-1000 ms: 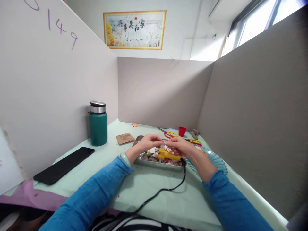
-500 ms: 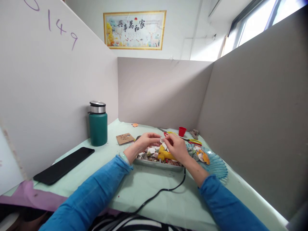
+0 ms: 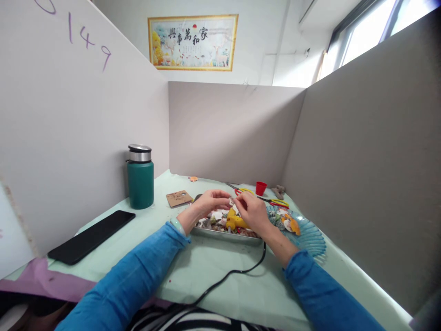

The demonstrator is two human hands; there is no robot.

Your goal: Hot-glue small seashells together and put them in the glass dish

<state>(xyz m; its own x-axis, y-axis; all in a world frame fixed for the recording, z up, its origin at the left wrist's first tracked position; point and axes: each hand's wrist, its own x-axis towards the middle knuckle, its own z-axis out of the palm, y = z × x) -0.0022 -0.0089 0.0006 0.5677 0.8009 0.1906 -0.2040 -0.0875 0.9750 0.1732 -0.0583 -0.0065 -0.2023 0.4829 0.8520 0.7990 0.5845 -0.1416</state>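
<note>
My left hand and my right hand meet over a metal tray, fingertips nearly touching. Between them a small whitish piece is pinched; its kind is too small to make out, and fingers hide part of it. Below lies a yellow glue gun on top of the tray's contents, partly behind my right hand. Shells and small white scraps fill the tray around it. A black cord runs from near the tray's right end down to the table's front edge.
To the right is a blue fluted glass plate bearing shells. Behind are scissors, a red cup and a grey lump. A brown card, green flask and black flat object lie leftward. Grey partitions enclose the table.
Almost nothing differs. Both hands stay over the tray with the small whitish piece at their fingertips, which has turned slightly.
</note>
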